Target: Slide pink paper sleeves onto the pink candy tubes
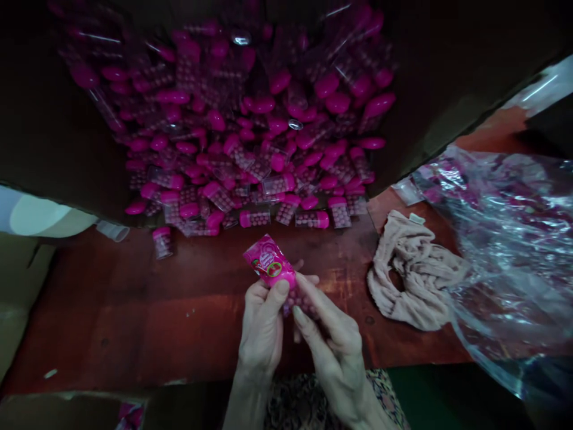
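Pink-capped tube [287, 279] in both hands [263, 325] [335, 337] apparently holds pink balls [291, 300].

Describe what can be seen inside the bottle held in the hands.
Small round balls show through the clear side of the bottle. The left hand and right hand cover part of it, so its full contents cannot be seen.

Table [134, 322]: wood, smooth-looking, low sheen. Jars [341, 214]: clear plastic, smooth; caps [337, 103] glossy plastic. Printed wrapper [265, 255]: thin, glossy film. Cloth [418, 298]: matt, rough-textured fabric. Bag [523, 304]: transparent plastic, crinkled, highly reflective. Large box [430, 95]: matt, apparently cardboard.
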`<state>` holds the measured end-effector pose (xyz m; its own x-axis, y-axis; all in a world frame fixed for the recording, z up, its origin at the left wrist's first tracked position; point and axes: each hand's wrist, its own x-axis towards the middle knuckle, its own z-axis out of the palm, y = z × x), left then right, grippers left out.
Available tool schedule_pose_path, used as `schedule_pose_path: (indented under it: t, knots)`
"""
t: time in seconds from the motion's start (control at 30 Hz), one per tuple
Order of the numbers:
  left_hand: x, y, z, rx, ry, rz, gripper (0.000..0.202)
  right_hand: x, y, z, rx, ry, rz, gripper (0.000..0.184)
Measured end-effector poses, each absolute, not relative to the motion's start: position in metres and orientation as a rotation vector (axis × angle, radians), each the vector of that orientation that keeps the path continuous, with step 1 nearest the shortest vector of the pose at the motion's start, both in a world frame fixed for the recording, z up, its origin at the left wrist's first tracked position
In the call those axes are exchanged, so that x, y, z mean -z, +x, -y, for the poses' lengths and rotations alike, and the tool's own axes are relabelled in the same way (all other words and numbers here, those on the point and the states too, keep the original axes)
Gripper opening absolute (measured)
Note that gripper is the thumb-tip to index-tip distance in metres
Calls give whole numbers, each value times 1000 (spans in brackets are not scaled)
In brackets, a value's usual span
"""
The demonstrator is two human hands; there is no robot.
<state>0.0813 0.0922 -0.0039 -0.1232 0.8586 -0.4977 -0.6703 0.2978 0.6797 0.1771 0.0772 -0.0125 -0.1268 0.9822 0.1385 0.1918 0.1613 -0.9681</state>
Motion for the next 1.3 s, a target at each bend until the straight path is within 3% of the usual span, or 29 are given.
schedule_pose_path:
  t: [0.13,0.27,0.47,0.73,0.83,0.93,1.0,1.3]
  knots:
    - [4,80,-87,-1323,147,-1075,23,14,179,-78,-1188,-1212,1458,53]
    - [1,78,-89,-1407,201,-1093,24,15,175,-77,-1086,-1177,1514,54]
    - [2,82,-88,-1438,255,-1089,19,10,170,-69,-1067,-1289,1451,47]
    - [8,81,-85,-1410,215,-1068,22,21,166,-65,-775,-1302,1644,54]
    - [10,77,-87,-1436,237,-1098,23,20,167,-71,-978,-1323,1566,40]
    - [9,76,-89,-1483,238,-1158,20,15,167,-75,-1414,-1348,1395,18]
    - [7,76,-91,-1490,227,-1170,17,13,165,-75,-1633,-1331,1309,18]
    - [0,75,-85,-1336,424,-910,24,-3,176,-65,-1460,-1548,1327,30]
